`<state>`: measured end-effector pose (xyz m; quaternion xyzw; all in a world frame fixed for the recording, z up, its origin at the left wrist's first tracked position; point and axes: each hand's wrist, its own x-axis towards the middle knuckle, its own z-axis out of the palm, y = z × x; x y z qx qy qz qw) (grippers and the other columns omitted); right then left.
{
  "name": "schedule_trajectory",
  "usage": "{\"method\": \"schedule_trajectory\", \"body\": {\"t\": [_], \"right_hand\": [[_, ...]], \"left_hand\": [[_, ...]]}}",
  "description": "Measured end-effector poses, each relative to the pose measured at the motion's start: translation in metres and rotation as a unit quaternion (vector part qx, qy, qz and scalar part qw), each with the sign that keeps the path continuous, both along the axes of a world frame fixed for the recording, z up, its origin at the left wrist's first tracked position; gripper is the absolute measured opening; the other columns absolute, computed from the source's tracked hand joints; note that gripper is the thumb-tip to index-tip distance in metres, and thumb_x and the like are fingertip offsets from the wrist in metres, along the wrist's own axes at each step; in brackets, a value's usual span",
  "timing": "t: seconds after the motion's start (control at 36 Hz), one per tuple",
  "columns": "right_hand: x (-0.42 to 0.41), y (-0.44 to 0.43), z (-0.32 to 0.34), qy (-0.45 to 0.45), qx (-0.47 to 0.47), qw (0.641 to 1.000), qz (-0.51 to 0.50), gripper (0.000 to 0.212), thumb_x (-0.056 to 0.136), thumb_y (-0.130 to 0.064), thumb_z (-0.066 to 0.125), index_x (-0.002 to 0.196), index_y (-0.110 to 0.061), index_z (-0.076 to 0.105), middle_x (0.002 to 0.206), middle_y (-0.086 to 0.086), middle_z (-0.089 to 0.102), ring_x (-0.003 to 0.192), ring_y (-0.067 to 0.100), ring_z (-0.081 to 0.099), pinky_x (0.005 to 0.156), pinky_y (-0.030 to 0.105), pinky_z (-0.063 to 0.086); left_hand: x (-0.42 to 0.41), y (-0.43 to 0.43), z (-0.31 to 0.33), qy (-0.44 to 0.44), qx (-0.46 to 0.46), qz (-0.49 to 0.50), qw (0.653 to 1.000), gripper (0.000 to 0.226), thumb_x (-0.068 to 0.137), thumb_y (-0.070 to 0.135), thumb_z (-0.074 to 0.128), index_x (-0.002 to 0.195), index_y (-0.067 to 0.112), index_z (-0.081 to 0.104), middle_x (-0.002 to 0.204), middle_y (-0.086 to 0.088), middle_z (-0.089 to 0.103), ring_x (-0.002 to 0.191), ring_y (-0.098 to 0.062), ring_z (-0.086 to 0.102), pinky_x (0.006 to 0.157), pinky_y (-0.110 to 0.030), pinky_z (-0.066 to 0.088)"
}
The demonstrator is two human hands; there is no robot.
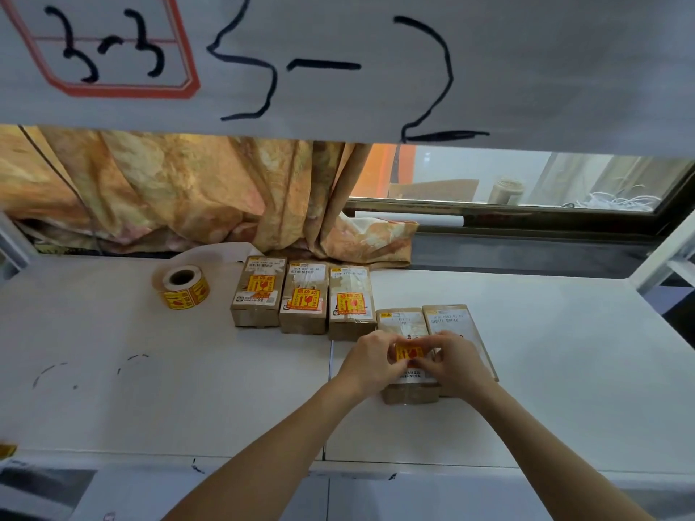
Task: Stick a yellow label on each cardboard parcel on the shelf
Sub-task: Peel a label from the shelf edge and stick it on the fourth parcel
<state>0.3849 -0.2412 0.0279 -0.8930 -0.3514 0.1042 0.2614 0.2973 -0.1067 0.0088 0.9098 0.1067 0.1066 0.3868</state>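
Several small cardboard parcels lie in a row on the white shelf (188, 389). The left three (258, 295), (304, 300), (351, 304) each carry a yellow label on top. On the fourth parcel (404, 323) a yellow label (410, 351) lies between my fingertips. My left hand (370, 357) pinches its left edge and my right hand (457, 361) holds its right edge, both against the parcel's top. The fifth parcel (451, 319) lies to the right, partly under my right hand, and no yellow label shows on it. A roll of yellow labels (182, 287) stands at the left.
A patterned orange curtain (169, 193) hangs behind the shelf, with a window frame (507, 216) at the back right. An upper shelf edge with handwritten signs (338, 69) overhangs the top. White shelf posts (665, 253) stand at the right. Pen marks dot the left shelf surface.
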Motion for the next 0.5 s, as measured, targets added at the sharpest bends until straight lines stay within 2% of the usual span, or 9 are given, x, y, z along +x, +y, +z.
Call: {"method": "schedule_trajectory", "body": {"t": [0.06, 0.14, 0.25, 0.39, 0.5], "right_hand": [[0.001, 0.0, 0.001, -0.004, -0.008, 1.0, 0.002, 0.033, 0.081, -0.03, 0.068, 0.113, -0.025, 0.065, 0.09, -0.003, 0.055, 0.076, 0.007, 0.048, 0.064, 0.013, 0.037], [0.001, -0.002, 0.002, -0.011, -0.028, 0.999, 0.011, 0.034, 0.081, -0.032, 0.067, 0.115, -0.027, 0.064, 0.088, 0.0, 0.053, 0.075, 0.01, 0.047, 0.062, 0.015, 0.036], [0.003, -0.005, 0.007, -0.018, -0.046, 0.999, 0.015, 0.034, 0.08, -0.031, 0.068, 0.114, -0.026, 0.065, 0.094, 0.006, 0.057, 0.079, 0.015, 0.051, 0.071, 0.022, 0.042], [0.012, -0.012, 0.009, -0.016, -0.048, 0.999, 0.009, 0.036, 0.076, -0.03, 0.072, 0.111, -0.024, 0.067, 0.09, 0.0, 0.052, 0.077, 0.011, 0.048, 0.061, 0.01, 0.032], [0.015, -0.016, 0.009, -0.011, -0.061, 0.998, 0.006, 0.035, 0.076, -0.032, 0.072, 0.109, -0.026, 0.067, 0.091, 0.0, 0.053, 0.081, 0.014, 0.051, 0.074, 0.022, 0.043]], "left_hand": [[-0.001, 0.0, 0.001, 0.005, 0.007, 0.0, 1.0, 0.038, 0.086, 0.031, 0.065, 0.122, 0.019, 0.059, 0.095, 0.001, 0.056, 0.081, -0.01, 0.051, 0.067, -0.014, 0.041], [-0.002, 0.0, -0.002, 0.016, 0.016, 0.005, 1.0, 0.041, 0.087, 0.035, 0.063, 0.127, 0.025, 0.056, 0.101, -0.003, 0.056, 0.086, -0.012, 0.051, 0.07, -0.019, 0.043], [-0.006, 0.001, -0.005, 0.034, 0.016, 0.021, 0.999, 0.041, 0.087, 0.039, 0.061, 0.128, 0.033, 0.055, 0.1, -0.004, 0.054, 0.083, -0.014, 0.051, 0.069, -0.024, 0.046], [-0.01, 0.004, -0.005, 0.039, 0.014, 0.033, 0.999, 0.044, 0.086, 0.042, 0.062, 0.128, 0.032, 0.054, 0.097, -0.002, 0.051, 0.083, -0.014, 0.052, 0.072, -0.028, 0.048], [-0.012, 0.005, -0.005, 0.034, 0.027, 0.045, 0.998, 0.043, 0.087, 0.043, 0.061, 0.128, 0.033, 0.055, 0.094, 0.0, 0.049, 0.081, -0.013, 0.051, 0.068, -0.023, 0.044]]}}
